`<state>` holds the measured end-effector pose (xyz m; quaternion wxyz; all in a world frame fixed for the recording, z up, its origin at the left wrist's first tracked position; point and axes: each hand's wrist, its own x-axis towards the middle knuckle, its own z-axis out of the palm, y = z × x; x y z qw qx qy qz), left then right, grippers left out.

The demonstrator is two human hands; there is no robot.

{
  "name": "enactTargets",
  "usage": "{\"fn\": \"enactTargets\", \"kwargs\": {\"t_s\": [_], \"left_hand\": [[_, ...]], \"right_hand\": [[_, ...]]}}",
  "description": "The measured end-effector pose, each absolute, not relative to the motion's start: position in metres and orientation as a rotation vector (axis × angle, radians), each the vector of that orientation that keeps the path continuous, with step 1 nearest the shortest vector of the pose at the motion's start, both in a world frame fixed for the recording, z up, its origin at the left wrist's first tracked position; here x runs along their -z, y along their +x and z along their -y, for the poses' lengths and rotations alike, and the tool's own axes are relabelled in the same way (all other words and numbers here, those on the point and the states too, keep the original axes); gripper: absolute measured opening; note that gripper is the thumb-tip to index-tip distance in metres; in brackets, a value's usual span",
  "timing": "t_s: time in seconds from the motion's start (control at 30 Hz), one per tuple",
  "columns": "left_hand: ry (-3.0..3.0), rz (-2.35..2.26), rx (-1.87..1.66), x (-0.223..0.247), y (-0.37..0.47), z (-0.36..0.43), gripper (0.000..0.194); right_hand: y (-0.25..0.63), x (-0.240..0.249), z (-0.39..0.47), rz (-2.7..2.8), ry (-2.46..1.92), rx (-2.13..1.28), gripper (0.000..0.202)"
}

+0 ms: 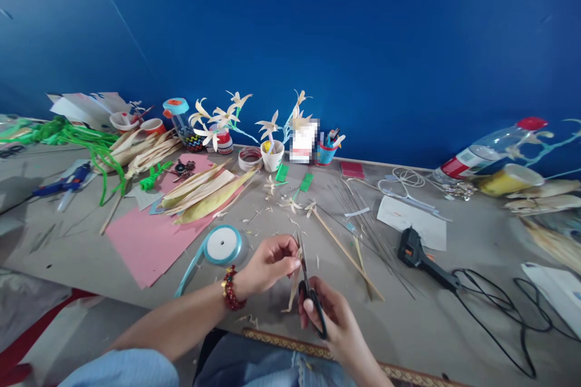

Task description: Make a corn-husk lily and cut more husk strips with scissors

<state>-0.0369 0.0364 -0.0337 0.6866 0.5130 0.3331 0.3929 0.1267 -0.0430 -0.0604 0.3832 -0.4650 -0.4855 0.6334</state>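
Observation:
In the head view, my left hand (278, 261) pinches a narrow strip of dried corn husk (294, 291) between thumb and fingers; its lower end hangs down. My right hand (330, 309) grips black-handled scissors (321, 319), fingers through the handles. The blades point up and away, right beside the strip near my left fingertips. Whether they touch the husk I cannot tell. Small husk scraps (247, 318) lie around both hands. Beyond them lie small husk flowers (291, 205), one at the end of a thin wooden stick (347, 248).
A ribbon roll (222, 244) and pink paper (140, 242) with husks (213, 193) lie left. To the right are thin wires (370, 224) and a black glue gun (422, 260) with a looping cord. Cups with husk flowers (272, 157) stand against the blue wall.

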Motion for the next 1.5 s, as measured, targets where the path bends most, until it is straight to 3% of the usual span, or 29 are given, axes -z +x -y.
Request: {"fn": "enactTargets", "kwargs": {"t_s": [0.33, 0.7, 0.9, 1.17, 1.5], "left_hand": [[1.065, -0.652, -0.863, 0.036, -0.038, -0.036, 0.031], [0.994, -0.527, -0.819, 0.043, -0.041, -0.039, 0.025], [0.982, -0.505, -0.744, 0.042, -0.043, -0.042, 0.030], [1.080, -0.461, -0.525, 0.045, -0.042, -0.043, 0.036], [1.211, -0.523, -0.574, 0.041, -0.040, -0.047, 0.027]], "right_hand": [[0.130, 0.052, 0.042, 1.264, -1.201, -1.630, 0.050], [0.140, 0.051, 0.041, 1.335, -1.182, -1.649, 0.051], [0.151, 0.054, 0.041, 1.298, -1.282, -1.641, 0.047], [0.149, 0.032, 0.013, 1.200, -1.232, -1.361, 0.036], [0.155, 0.032, 0.006, 1.279, -1.278, -1.431, 0.029]]}}
